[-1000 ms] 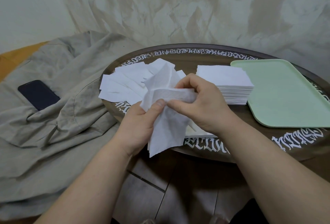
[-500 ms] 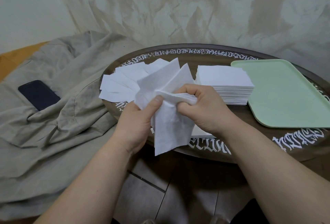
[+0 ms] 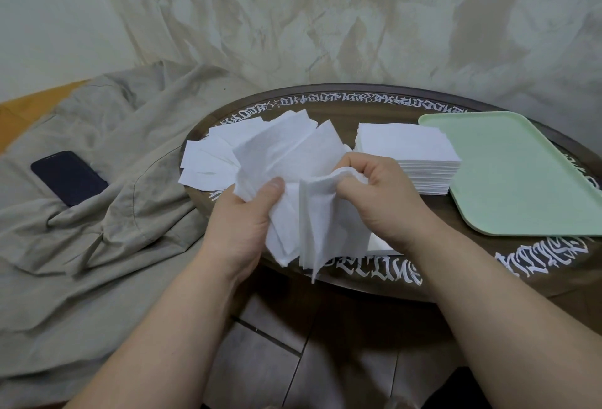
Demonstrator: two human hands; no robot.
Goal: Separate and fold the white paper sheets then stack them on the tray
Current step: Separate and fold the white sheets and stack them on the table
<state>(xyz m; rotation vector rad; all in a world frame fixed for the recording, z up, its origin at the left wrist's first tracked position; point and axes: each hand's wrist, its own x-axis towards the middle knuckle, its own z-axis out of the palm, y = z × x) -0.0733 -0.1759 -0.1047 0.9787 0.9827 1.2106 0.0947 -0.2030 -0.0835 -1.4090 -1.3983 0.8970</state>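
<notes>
My left hand (image 3: 244,223) and my right hand (image 3: 381,200) both grip a thin white paper sheet (image 3: 293,161) above the near edge of the round table. The plies are parting: one layer fans up and left from my left thumb, another hangs down under my right fingers. A loose pile of separated sheets (image 3: 208,164) lies on the table's left side. A neat stack of white sheets (image 3: 407,148) stands behind my right hand. The pale green tray (image 3: 521,180) lies at the right with nothing on it.
The dark round table (image 3: 374,99) has white lettering around its rim. A beige cloth (image 3: 97,229) covers the surface at the left, with a dark phone (image 3: 68,177) on it. A draped sheet hangs behind. Tiled floor shows below the table edge.
My hands have pulled apart, left hand to the left and right hand to the right. The sheet's layers have spread open between them and one flap has risen higher.
</notes>
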